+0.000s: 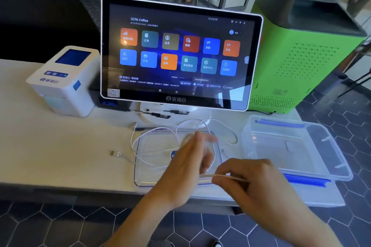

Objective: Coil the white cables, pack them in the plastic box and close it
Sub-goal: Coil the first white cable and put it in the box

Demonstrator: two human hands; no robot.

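Cable: loose loops over lid, box right. Right hand pinches one strand; left hand blurred, grip unclear. Advice: wind even loops, keep tension light.

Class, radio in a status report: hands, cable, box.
Right hand pinching white cable; left hand open, blurred. Cable uncoiled across lid. Plastic box open, nothing blocking.

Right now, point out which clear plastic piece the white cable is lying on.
The flat lid under the hands; the white cable loops across it. The deeper box to its right holds none.
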